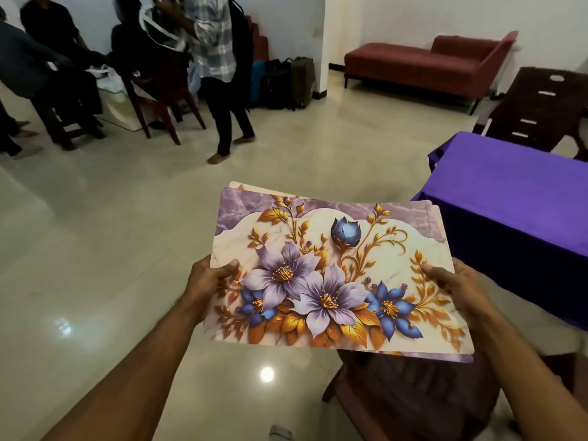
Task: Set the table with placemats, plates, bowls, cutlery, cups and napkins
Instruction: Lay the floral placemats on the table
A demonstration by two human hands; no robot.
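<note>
Gripping a stack of floral purple-and-gold placemats (337, 275), left hand (206, 281) and right hand (458, 288) pinch its edges; beside them, the purple-clothed desk (515, 192) shows bare, so nothing looks laid yet

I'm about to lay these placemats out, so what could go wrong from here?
1. The floral placemats are a fanned stack, gripped only at the side edges by the left hand and right hand; lower ones could slip out.
2. The purple-clothed table is off to the right, and a dark red chair sits just below the stack, hidden by it; you might bump it while turning.
3. The draped cloth may bunch under a sliding mat.
</note>
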